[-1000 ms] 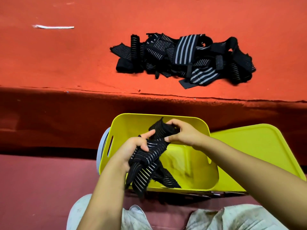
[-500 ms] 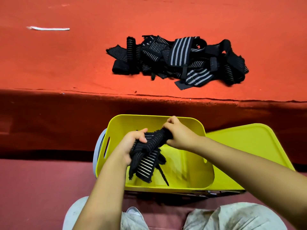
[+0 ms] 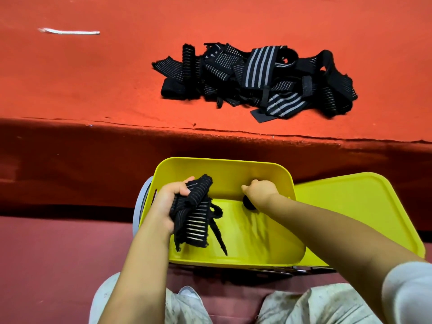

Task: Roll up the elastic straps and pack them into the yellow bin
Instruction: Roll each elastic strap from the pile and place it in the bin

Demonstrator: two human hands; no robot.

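Knees in pale trousers at the bottom edge, yellow bin just ahead of them, its yellow lid lying to the right behind it. Left hand is curled tight round a bunched elastic strap, loose ends hanging down over the bin's inside; not rolled yet, by the look of it. Right hand is down inside the bin, fingers curled, over a small dark object at the floor. Probably a rolled strap being set down, but whether the hand grips it or just touches it I cannot tell. Rest of the bin floor shows bare yellow. Further out, on the raised orange surface, a tangled pile of straps sits unrolled, well apart from the bin. White strip far left. Judgement: early stage. At most one roll packed, one strap in hand, most of the pile left.
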